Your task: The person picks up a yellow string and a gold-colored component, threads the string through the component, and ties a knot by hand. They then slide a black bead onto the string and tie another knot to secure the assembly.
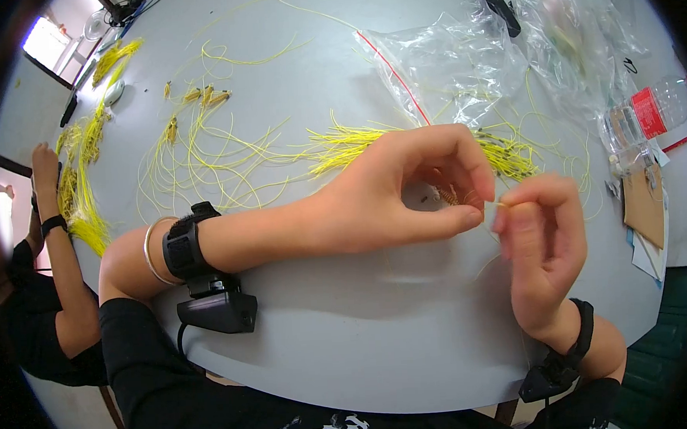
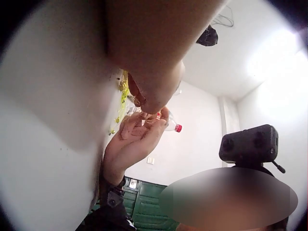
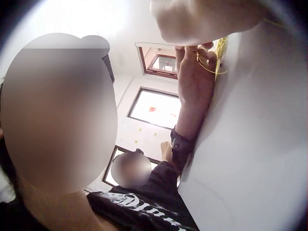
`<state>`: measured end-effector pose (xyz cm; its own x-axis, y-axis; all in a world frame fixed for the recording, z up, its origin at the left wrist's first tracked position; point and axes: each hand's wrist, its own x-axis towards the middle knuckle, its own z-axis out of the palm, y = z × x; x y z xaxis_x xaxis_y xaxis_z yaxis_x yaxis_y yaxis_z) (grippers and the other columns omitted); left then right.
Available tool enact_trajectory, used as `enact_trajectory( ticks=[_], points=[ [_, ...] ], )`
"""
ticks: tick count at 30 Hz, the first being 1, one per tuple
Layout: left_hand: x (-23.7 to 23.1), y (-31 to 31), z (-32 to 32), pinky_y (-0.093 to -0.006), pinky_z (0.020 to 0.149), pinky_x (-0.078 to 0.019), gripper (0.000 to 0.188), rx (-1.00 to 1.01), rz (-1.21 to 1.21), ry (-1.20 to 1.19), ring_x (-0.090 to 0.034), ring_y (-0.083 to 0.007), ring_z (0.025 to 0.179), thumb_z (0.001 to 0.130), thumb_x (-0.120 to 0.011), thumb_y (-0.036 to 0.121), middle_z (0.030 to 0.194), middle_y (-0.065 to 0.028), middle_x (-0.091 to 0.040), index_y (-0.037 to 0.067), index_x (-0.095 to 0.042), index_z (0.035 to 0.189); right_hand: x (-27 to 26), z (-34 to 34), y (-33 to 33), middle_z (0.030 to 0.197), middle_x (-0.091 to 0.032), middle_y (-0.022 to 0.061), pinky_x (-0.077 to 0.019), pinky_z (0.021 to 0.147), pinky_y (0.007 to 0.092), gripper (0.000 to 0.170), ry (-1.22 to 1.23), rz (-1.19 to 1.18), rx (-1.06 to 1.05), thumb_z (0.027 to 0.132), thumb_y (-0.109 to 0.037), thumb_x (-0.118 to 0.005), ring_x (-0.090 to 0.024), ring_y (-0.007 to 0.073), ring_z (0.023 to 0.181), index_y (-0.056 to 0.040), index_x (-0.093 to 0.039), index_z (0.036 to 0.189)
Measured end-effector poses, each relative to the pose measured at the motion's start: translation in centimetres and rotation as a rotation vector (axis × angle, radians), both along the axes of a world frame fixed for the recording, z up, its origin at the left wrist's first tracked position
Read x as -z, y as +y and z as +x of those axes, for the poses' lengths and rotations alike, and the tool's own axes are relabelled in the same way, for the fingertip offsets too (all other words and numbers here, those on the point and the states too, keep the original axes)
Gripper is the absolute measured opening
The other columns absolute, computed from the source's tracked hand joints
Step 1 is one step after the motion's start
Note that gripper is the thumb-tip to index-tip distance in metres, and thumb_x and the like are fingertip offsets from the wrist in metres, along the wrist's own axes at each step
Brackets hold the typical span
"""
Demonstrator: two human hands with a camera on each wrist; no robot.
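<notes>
In the head view my left hand (image 1: 416,183) pinches a thin yellow cord between thumb and forefinger, its other fingers curled round small brownish pieces (image 1: 445,197). Close at its right, my right hand (image 1: 543,243) pinches the short yellow end (image 1: 501,204) between thumb and forefinger. The two hands nearly meet above the table. Behind them lies a bundle of yellow cords (image 1: 511,156), partly hidden by my left hand. In the left wrist view my right hand (image 2: 137,137) shows fingertips close to the left hand; what they hold is unclear there.
Clear plastic bags (image 1: 452,57) and a bottle with a red label (image 1: 649,113) lie at the back right, near cardboard (image 1: 645,210). Loose yellow cords with brownish ends (image 1: 215,98) spread over the back left. Another person's arm (image 1: 65,268) rests beside yellow bundles (image 1: 86,189) at the far left.
</notes>
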<state>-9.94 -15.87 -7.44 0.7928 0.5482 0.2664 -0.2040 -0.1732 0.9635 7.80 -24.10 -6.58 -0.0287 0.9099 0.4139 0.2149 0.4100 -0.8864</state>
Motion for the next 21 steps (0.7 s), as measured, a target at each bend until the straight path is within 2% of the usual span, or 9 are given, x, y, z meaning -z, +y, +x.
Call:
enact_trajectory(
  ticks=[2,5,8,9,12,13,16,21],
  points=[
    [-0.2,-0.1,-0.2,-0.0245,0.074,-0.0451,0.024,-0.016,0.025,0.01,-0.055,-0.0092,0.085,0.079,-0.062,-0.001,0.095,-0.0034,-0.053,0.003,-0.049,0.099,-0.6,-0.5,-0.3,0.084,-0.056,0.0066,-0.0325,0.042,0.0146,0.015,0.263,-0.152,-0.051,0.092,-0.012,-0.046,-0.043,0.0018,0.052,-0.0003,-0.048,0.101],
    [0.1,0.0,-0.1,-0.0234,0.072,-0.044,0.029,-0.089,0.029,-0.065,-0.054,-0.0082,0.083,0.078,-0.058,-0.004,0.095,-0.0026,-0.051,0.004,-0.045,0.103,-0.9,-0.8,0.1,0.087,-0.057,0.011,-0.0356,0.04,0.0149,0.021,0.205,-0.183,-0.007,0.095,-0.013,-0.038,-0.045,0.0026,0.05,0.0009,-0.046,0.108],
    [-0.1,0.0,-0.2,-0.0228,0.071,-0.0429,0.034,-0.098,0.01,-0.039,-0.053,-0.0076,0.082,0.078,-0.056,-0.005,0.095,-0.0021,-0.05,0.005,-0.042,0.107,-0.5,-0.8,0.4,0.089,-0.057,0.011,-0.0375,0.04,0.0147,0.022,0.146,-0.308,-0.051,0.095,-0.011,-0.037,-0.047,0.0026,0.051,0.0006,-0.046,0.111],
    [-0.2,0.0,-0.2,-0.0228,0.071,-0.0427,0.034,-0.099,-0.008,-0.035,-0.053,-0.0075,0.082,0.078,-0.056,-0.006,0.095,-0.0021,-0.05,0.005,-0.042,0.107,-0.5,-1.0,0.4,0.086,-0.058,0.0068,-0.0347,0.041,0.0146,0.019,0.168,-0.357,-0.056,0.094,-0.01,-0.042,-0.046,0.0015,0.052,-0.0004,-0.049,0.108],
    [-0.3,0.0,-0.3,-0.0231,0.072,-0.0427,0.033,-0.059,-0.064,-0.019,-0.053,-0.0074,0.082,0.079,-0.055,-0.006,0.094,-0.0021,-0.05,0.006,-0.042,0.107,-0.5,-0.4,0.4,0.083,-0.059,0.0026,-0.0318,0.043,0.0147,0.014,0.009,-0.387,-0.134,0.091,-0.007,-0.047,-0.046,0.0,0.054,-0.0013,-0.054,0.102],
    [-0.3,0.1,-0.4,-0.0233,0.072,-0.0429,0.032,-0.016,-0.083,-0.011,-0.053,-0.0074,0.082,0.079,-0.055,-0.006,0.093,-0.002,-0.05,0.006,-0.042,0.106,-0.6,-0.9,0.4,0.074,-0.057,-0.0018,-0.0292,0.045,0.0147,0.011,0.046,-0.398,-0.08,0.088,-0.005,-0.052,-0.043,-0.0004,0.053,-0.0023,-0.057,0.098],
    [-0.4,0.0,-0.3,-0.0236,0.074,-0.0437,0.028,0.069,-0.151,-0.053,-0.054,-0.0078,0.082,0.081,-0.056,-0.005,0.09,-0.0017,-0.052,0.006,-0.043,0.103,-0.1,0.0,0.6,0.078,-0.054,-0.0016,-0.0328,0.047,0.0144,0.01,-0.055,-0.355,-0.123,0.087,-0.005,-0.054,-0.044,0.0004,0.058,-0.0025,-0.057,0.097],
    [-0.2,0.0,-0.3,-0.0235,0.076,-0.0448,0.021,0.107,-0.259,-0.072,-0.055,-0.0085,0.083,0.083,-0.058,-0.003,0.088,-0.0018,-0.054,0.007,-0.044,0.095,0.0,-0.2,1.0,0.087,-0.048,-0.0004,-0.0392,0.053,0.0148,0.007,0.046,-0.276,-0.171,0.085,-0.005,-0.057,-0.046,0.0027,0.071,-0.0033,-0.055,0.092]
  ],
)
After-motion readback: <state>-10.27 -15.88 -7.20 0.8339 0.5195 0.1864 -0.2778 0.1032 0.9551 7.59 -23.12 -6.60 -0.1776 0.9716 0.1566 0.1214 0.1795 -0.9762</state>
